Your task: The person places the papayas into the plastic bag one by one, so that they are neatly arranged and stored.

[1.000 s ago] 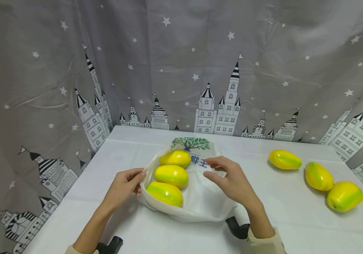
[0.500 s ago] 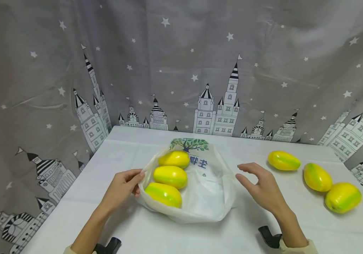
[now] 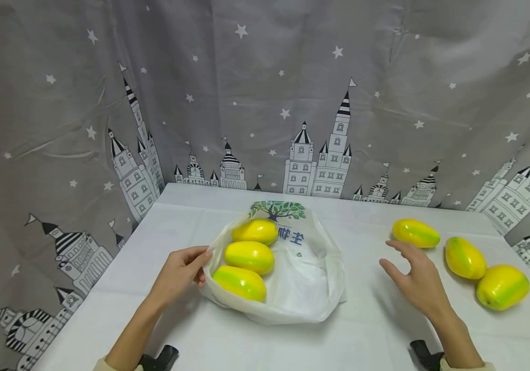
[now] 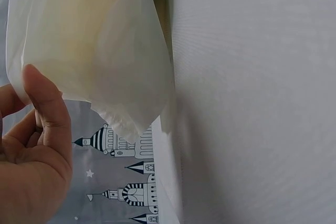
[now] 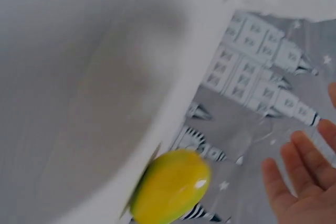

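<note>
A white plastic bag (image 3: 304,288) with a printed green tree lies open in the middle of the table. Inside its left half, three shiny yellow-green mango-like fruits (image 3: 249,257) sit in a row. My left hand (image 3: 181,270) pinches the bag's left rim between thumb and fingers; the left wrist view shows the thumb against the thin plastic (image 4: 121,51). Right of the bag, my right hand (image 3: 418,281) hovers with fingers spread and holds nothing. Its nearest fruit (image 3: 415,233) lies just beyond the fingertips. Two more loose fruits (image 3: 465,257) touch each other farther right.
A white cloth covers the table (image 3: 367,330). Behind and to the left hangs a grey curtain (image 3: 265,77) printed with castles and stars. Black wrist mounts (image 3: 426,355) show at both forearms.
My right hand has moved right, from above the bag to beside the loose fruits, and carries nothing. The left hand has kept its hold on the bag's rim.
</note>
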A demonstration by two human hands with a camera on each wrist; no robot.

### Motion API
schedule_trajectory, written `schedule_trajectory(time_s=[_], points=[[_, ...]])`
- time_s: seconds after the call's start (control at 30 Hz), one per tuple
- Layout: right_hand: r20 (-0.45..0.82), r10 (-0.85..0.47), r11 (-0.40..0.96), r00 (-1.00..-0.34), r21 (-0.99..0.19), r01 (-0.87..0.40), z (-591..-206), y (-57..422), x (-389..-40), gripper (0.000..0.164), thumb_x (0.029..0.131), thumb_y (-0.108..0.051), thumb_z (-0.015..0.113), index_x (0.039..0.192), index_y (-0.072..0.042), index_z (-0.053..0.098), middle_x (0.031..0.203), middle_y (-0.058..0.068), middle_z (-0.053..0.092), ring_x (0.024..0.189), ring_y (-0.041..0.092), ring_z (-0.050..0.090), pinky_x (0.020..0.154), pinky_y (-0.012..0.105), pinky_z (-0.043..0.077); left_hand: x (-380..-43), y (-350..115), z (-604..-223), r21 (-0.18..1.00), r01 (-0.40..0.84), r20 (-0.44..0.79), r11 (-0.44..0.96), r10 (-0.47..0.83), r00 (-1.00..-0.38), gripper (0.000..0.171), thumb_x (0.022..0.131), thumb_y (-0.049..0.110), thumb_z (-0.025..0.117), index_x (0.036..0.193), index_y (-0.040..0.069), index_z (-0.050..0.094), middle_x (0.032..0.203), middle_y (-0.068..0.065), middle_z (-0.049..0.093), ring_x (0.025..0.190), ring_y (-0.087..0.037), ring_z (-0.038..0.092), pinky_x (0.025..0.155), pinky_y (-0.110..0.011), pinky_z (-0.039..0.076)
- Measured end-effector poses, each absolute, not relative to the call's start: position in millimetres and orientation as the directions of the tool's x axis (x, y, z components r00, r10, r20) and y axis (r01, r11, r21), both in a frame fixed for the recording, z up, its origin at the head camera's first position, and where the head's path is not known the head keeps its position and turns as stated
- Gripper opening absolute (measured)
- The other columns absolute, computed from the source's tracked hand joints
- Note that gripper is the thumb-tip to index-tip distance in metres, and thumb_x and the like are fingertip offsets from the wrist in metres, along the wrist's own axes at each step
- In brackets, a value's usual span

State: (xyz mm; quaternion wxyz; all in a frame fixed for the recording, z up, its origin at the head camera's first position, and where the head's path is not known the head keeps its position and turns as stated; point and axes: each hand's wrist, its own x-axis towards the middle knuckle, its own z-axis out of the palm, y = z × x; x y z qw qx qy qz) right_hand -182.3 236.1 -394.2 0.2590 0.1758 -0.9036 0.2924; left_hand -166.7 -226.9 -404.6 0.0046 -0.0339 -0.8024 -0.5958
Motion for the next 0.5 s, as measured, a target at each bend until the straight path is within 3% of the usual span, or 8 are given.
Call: schedule_trajectory(time_s=[0.1, 0.17, 0.27, 0.4, 0.5], points=[[0.62, -0.165, 0.768, -0.767, -0.407, -0.495, -399, 247, -189, 0.044, 0.078, 0.0, 0.079, 0.119, 0.005, 0.064, 0.118, 0.022, 0.064, 0.11, 0.042, 0.056, 0.104, 0.026, 0.038, -167, -227, -405, 0.956, 0.056, 0.045, 0.288, 0.045, -0.998, 0.037, 0.102, 0.018, 0.057, 0.128, -0.009, 0.059, 0.082, -0.014, 0.062, 0.061, -0.019, 0.057, 0.055, -0.027, 0.053], [0.633, -0.159, 0.768, -0.758, -0.403, -0.498, -401, 255, -194, 0.045, 0.076, 0.0, 0.079, 0.119, 0.005, 0.064, 0.118, 0.022, 0.064, 0.112, 0.043, 0.055, 0.104, 0.016, 0.032, -167, -227, -405, 0.956, 0.053, 0.043, 0.288, 0.043, -0.998, 0.037, 0.102, 0.018, 0.057, 0.128, -0.008, 0.059, 0.082, -0.014, 0.062, 0.061, -0.019, 0.057, 0.055, -0.027, 0.053], [0.615, -0.14, 0.763, -0.776, -0.432, -0.481, -404, 265, -202, 0.045, 0.077, 0.0, 0.079, 0.118, 0.007, 0.063, 0.12, 0.027, 0.061, 0.114, 0.047, 0.052, 0.11, 0.036, 0.034, -167, -227, -405, 0.957, 0.049, 0.038, 0.287, 0.043, -0.998, 0.038, 0.102, 0.019, 0.057, 0.128, -0.008, 0.059, 0.081, -0.014, 0.062, 0.061, -0.019, 0.057, 0.055, -0.028, 0.054], [0.559, -0.106, 0.771, -0.822, -0.476, -0.423, -406, 277, -213, 0.049, 0.08, -0.004, 0.077, 0.123, 0.011, 0.058, 0.13, 0.035, 0.051, 0.12, 0.055, 0.044, 0.107, 0.067, 0.024, -168, -227, -405, 0.958, 0.046, 0.034, 0.282, 0.045, -0.998, 0.038, 0.102, 0.019, 0.057, 0.128, -0.008, 0.059, 0.081, -0.014, 0.062, 0.061, -0.019, 0.057, 0.055, -0.028, 0.053], [0.512, -0.092, 0.789, -0.854, -0.486, -0.377, -407, 284, -222, 0.056, 0.084, -0.008, 0.074, 0.131, 0.012, 0.052, 0.139, 0.038, 0.04, 0.125, 0.06, 0.035, 0.109, 0.07, 0.016, -168, -227, -405, 0.959, 0.044, 0.033, 0.279, 0.043, -0.999, 0.038, 0.102, 0.02, 0.057, 0.128, -0.008, 0.059, 0.081, -0.014, 0.063, 0.061, -0.019, 0.057, 0.055, -0.027, 0.053]])
